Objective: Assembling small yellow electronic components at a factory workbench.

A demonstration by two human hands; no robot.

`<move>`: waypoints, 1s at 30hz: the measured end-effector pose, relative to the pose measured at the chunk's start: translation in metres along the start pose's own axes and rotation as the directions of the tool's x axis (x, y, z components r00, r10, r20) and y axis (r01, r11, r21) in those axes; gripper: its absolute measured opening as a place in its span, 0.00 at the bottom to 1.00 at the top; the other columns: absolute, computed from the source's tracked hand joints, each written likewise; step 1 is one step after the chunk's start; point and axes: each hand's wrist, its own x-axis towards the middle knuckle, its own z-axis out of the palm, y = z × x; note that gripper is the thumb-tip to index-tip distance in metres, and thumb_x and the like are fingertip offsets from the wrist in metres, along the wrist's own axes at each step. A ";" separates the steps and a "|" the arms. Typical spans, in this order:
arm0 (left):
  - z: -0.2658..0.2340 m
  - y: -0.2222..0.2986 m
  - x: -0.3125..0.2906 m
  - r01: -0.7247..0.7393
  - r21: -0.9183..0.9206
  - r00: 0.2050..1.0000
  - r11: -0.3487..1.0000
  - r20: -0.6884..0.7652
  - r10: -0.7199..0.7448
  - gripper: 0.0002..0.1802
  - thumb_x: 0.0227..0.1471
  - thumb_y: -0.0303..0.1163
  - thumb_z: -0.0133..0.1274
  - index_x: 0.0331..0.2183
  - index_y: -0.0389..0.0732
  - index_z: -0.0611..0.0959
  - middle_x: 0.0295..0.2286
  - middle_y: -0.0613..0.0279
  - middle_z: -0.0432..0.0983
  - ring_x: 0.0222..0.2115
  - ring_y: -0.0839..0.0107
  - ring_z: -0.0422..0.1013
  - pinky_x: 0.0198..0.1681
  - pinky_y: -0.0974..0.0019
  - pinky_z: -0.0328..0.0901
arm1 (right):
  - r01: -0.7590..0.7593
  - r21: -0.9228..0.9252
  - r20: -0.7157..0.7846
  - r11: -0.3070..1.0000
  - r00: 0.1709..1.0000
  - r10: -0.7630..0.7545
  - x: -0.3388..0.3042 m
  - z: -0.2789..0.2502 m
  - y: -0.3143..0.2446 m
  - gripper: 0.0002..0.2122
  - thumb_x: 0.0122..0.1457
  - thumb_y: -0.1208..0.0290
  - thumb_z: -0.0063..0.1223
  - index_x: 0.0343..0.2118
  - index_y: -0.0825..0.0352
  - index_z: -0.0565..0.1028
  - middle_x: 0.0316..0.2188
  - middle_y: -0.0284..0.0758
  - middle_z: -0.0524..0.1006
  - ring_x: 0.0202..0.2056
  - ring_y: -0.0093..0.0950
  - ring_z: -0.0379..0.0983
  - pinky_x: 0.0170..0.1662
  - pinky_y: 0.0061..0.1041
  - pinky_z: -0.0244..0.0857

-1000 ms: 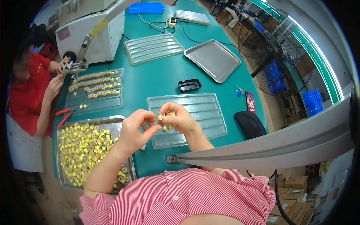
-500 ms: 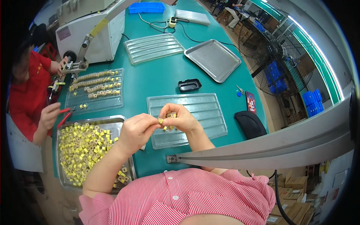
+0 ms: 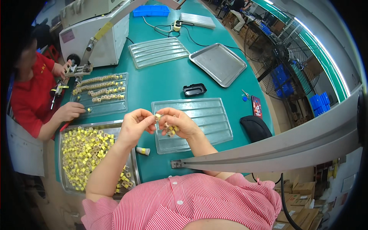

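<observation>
Landmark = clear ribbed tray (image 3: 209,115) at centre of the teal surface (image 3: 165,84). Far left of it: co-worker in red, one hand (image 3: 71,111) resting at the near edge of a second clear tray (image 3: 100,94) loaded with rows of yellow parts, other hand up at the small fixture (image 3: 78,70) in front of the white machine (image 3: 96,34). Left of the ribbed tray, near edge of the surface: metal tray (image 3: 67,184) full of loose yellow-taped components. Small yellow-capped tube (image 3: 143,151) lies just off the ribbed tray's near-left corner. Left hand (image 3: 135,124) hovers over that tray's left edge, fingers pinched shut on one small yellow component (image 3: 157,116). Right hand (image 3: 178,123) sits over the tray's near-left part, thumb and forefinger meeting the same component, remaining fingers curled around a small bunch of yellow components (image 3: 171,131) in the palm. Fingertips of both hands touch at the part; it's held above the tray, not resting in it. Behind the ribbed tray: black plastic holder (image 3: 194,89), further back another ribbed tray (image 3: 159,51) and an empty metal pan (image 3: 217,63). Right of the ribbed tray: black pad (image 3: 256,128), and a dark card (image 3: 257,107) just behind it.
</observation>
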 end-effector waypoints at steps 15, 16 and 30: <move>0.017 -0.004 -0.010 -0.263 0.411 0.942 0.873 -0.088 0.325 0.07 0.43 0.26 0.51 0.27 0.34 0.74 0.21 0.61 0.71 0.22 0.76 0.69 0.24 0.76 0.64 | 0.064 0.023 0.070 0.998 0.995 -0.066 0.003 -0.008 0.008 0.09 0.48 0.71 0.50 0.32 0.69 0.69 0.26 0.35 0.72 0.27 0.24 0.70 0.27 0.22 0.67; 0.017 -0.004 -0.010 -0.354 0.501 0.893 0.790 -0.070 0.445 0.06 0.41 0.24 0.51 0.27 0.33 0.74 0.21 0.60 0.70 0.21 0.75 0.69 0.24 0.76 0.64 | 0.067 0.032 0.116 0.997 0.991 -0.070 0.003 -0.009 0.008 0.09 0.49 0.71 0.50 0.32 0.69 0.69 0.26 0.35 0.72 0.27 0.24 0.70 0.26 0.22 0.67; 0.021 -0.004 -0.003 -0.599 0.715 0.634 0.362 0.146 0.760 0.06 0.36 0.19 0.52 0.23 0.36 0.74 0.20 0.59 0.69 0.20 0.66 0.68 0.20 0.69 0.63 | 0.012 0.184 0.145 0.983 0.989 -0.039 0.006 -0.011 0.012 0.07 0.48 0.74 0.50 0.30 0.68 0.68 0.24 0.35 0.72 0.27 0.25 0.70 0.25 0.23 0.67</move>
